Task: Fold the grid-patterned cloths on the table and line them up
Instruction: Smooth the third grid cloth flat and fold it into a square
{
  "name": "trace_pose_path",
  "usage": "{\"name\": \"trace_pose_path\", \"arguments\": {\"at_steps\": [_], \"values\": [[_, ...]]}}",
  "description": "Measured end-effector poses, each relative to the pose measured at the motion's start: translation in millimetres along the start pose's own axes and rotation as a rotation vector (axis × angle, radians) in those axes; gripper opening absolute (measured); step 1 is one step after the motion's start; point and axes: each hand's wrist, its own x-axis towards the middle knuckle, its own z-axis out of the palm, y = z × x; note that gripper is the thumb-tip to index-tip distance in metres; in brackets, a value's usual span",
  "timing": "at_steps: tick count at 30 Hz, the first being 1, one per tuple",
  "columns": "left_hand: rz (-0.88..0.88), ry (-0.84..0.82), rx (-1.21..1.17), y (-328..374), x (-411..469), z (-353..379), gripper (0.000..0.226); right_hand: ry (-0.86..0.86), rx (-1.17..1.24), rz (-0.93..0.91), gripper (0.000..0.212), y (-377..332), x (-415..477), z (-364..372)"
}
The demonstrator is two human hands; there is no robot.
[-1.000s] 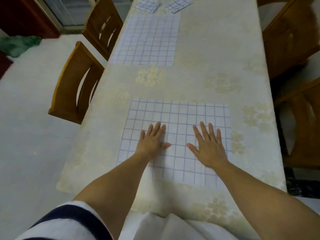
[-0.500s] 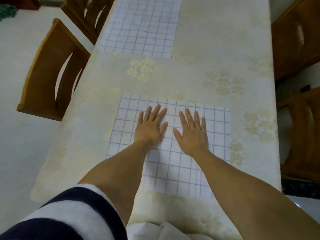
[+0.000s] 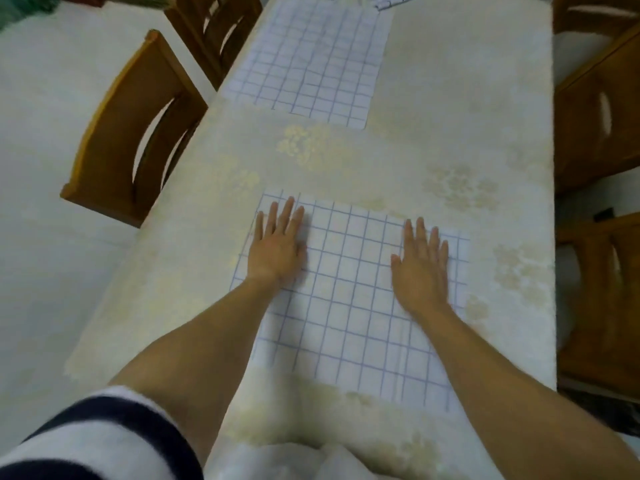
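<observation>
Head view: my left hand (image 3: 277,247) and right hand (image 3: 420,268) press flat, fingers (image 3: 285,216) straight and slightly apart, on the white blue-gridded cloth (image 3: 349,306) spread over the cream floral-covered table (image 3: 450,133). Each hand sits beside its own far corner, with the near edge behind my wrists. No writing is legible.

The left forearm (image 3: 207,341) and right forearm (image 3: 502,368) reach forward, bare, and each ends in a flat, palm-down hand, thumbs inward, the two set well apart, the left hand (image 3: 277,244) with straight fingers close together, the right hand (image 3: 420,268) slightly spread.
</observation>
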Motion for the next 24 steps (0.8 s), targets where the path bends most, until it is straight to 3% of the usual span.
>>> {"name": "trace_pose_path", "arguments": {"at_steps": [3,6,17,21,24], "values": [[0.099,0.106,-0.129,36,-30,-7,0.06,0.016,0.13,-0.15,0.066,-62,-41,1],[0.109,-0.05,-0.143,60,-78,21,0.066,-0.066,0.026,-0.2,0.069,-95,-84,31],[-0.014,-0.067,-0.06,-22,-117,36,0.056,-0.145,-0.08,-0.077,0.068,13,-122,36],[-0.016,-0.087,-0.015,-13,-115,28,0.058,-0.145,-0.072,-0.045,0.07,2,-122,32],[0.111,0.003,-0.065,23,-121,25,0.059,-0.068,-0.025,-0.16,0.066,-38,-135,31]]}}
